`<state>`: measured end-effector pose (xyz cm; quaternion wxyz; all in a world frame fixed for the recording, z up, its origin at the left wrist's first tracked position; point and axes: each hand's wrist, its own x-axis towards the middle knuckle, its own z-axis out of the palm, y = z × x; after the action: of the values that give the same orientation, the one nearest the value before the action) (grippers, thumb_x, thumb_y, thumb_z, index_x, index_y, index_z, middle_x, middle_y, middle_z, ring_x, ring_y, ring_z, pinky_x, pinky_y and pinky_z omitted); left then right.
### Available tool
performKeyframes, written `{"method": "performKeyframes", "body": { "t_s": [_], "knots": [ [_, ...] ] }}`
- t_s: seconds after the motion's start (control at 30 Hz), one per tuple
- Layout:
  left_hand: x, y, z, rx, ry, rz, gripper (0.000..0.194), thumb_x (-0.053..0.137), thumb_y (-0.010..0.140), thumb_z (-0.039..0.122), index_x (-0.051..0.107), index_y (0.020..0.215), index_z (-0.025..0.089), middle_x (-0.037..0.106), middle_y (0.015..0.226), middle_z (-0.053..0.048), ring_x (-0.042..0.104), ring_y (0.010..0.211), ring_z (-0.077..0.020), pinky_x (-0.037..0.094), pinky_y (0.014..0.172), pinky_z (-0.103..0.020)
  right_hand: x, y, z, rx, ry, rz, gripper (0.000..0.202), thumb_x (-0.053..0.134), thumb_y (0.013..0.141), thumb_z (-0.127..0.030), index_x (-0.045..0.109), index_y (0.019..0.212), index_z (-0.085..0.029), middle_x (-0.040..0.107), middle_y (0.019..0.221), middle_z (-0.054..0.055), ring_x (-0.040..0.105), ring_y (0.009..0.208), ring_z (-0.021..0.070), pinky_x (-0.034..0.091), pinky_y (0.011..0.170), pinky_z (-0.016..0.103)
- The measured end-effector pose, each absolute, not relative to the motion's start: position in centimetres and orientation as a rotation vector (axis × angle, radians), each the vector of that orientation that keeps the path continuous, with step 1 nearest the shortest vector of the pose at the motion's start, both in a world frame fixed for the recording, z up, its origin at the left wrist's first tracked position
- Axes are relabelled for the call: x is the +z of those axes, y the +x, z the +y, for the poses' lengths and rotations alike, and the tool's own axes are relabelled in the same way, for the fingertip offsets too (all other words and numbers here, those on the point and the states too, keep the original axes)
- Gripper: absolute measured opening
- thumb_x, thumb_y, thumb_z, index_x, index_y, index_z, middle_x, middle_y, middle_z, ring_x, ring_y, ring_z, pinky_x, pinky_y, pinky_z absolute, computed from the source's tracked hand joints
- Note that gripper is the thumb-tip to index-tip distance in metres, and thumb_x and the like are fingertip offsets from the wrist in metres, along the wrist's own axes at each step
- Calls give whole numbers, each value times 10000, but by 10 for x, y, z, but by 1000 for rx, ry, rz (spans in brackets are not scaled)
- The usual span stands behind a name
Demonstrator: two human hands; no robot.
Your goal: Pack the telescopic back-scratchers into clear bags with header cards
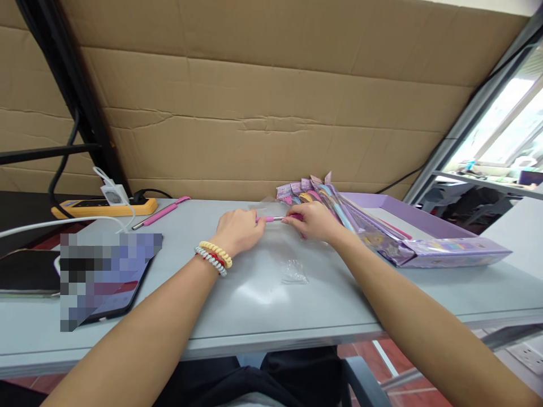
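Note:
Both hands meet over the middle of the grey table, holding one pink pen-like stick (270, 219) with a silver middle section. The stick's left part is pinched in my left hand (241, 230), which has cream, red and grey coiled bands at the wrist. My right hand (313, 221) is closed on its right end. Beneath and around the hands lies clear plastic film, and a small clear plastic packet (294, 272) rests nearer the front edge. Just beyond my right hand is a fanned pile of colourful wrapped packs (339, 206).
A lilac open box (458, 252) stands at the right of the table (237, 305). Another pink stick (160, 215) lies at the back left, beside a yellow power strip (85, 209). A tablet (119, 282) with a blurred screen lies at left. Cardboard (271, 102) lines the back.

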<state>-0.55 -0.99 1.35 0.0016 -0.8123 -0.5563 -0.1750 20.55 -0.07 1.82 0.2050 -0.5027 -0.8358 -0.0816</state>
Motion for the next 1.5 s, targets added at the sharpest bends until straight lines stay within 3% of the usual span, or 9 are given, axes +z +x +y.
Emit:
{"method": "performKeyframes", "body": {
  "t_s": [0.6, 0.87, 1.5],
  "knots": [
    [10, -11, -7, -554, -2642, -1867, 481, 231, 870, 431, 616, 673, 219, 688, 736, -68, 616, 724, -255, 430, 672, -359, 8, 202, 2, -212, -1312, -2275, 310, 549, 859, -450, 667, 758, -181, 637, 650, 29, 476, 578, 134, 297, 563, 261],
    [5, -9, -6, -483, -2646, -1862, 521, 212, 877, 446, 662, 825, 190, 706, 899, -122, 638, 784, -273, 449, 670, -365, 10, 203, 1, -150, -1307, -2337, 261, 563, 853, -402, 671, 768, -180, 632, 639, 22, 490, 578, 134, 309, 568, 259],
    [3, -11, -6, -388, -2706, -1866, 504, 222, 859, 471, 640, 762, 205, 696, 905, -128, 633, 815, -291, 431, 674, -374, 14, 196, -7, -89, -1341, -2421, 219, 607, 822, -374, 687, 787, -173, 607, 613, 15, 483, 564, 116, 308, 533, 238]
  ]
}}
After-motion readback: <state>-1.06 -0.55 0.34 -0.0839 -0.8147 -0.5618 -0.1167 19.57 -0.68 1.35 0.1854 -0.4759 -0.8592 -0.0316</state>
